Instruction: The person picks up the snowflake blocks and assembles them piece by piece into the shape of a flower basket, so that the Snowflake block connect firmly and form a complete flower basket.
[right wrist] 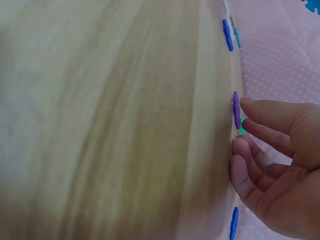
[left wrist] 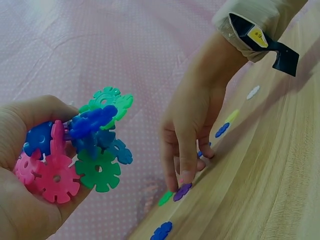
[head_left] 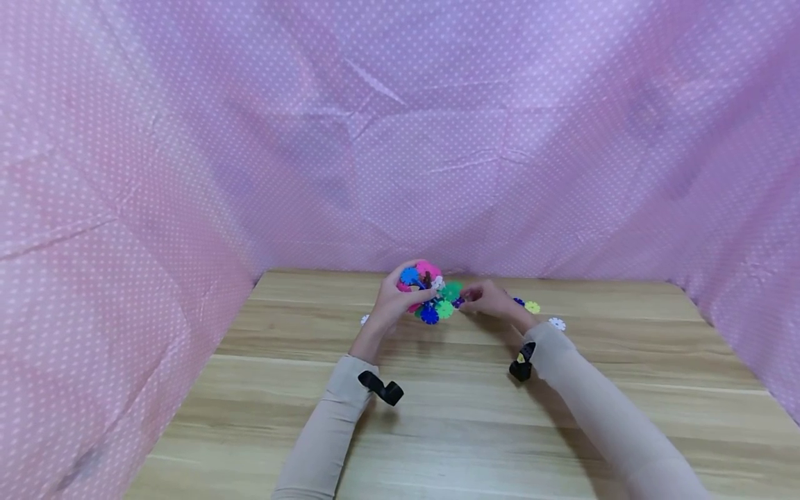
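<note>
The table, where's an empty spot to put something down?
The biggest bare patch of table is between the left sleeve and right sleeve. More bare wood runs from the rightmost white disc to the right-hand cloth. The far side is crowded: the right hand is by the purple disc and green disc.

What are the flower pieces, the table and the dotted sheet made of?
Flower pieces: probably plastic; smooth, slightly shiny, bright even colour.
Table: wood or wood-look board, satiny, with grain streaks.
Dotted sheet: maybe cloth or thin plastic; creased, faintly shiny.
</note>
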